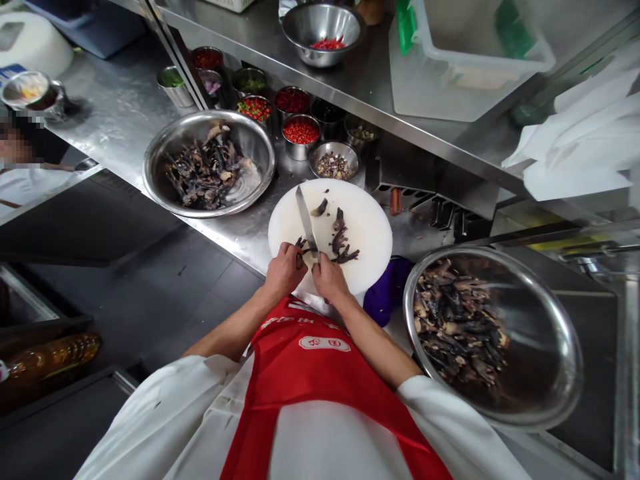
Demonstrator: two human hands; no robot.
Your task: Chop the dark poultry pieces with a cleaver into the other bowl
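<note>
Steel counter (113, 100) crossed frame, white board (367, 217) center. Right hand (330, 275) gripped knife (306, 219); left hand (285, 270) pinched dark piece (301, 243). 2 large bowls (533, 340) stood left, lower right.

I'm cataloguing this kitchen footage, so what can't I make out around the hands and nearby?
In the head view:
- Knife: handle hidden by the right hand.
- Dark piece: partly covered by the left hand.
- Amber bottle: one end cut off by the left edge.
- Apron badge: writing too small to read.
</note>
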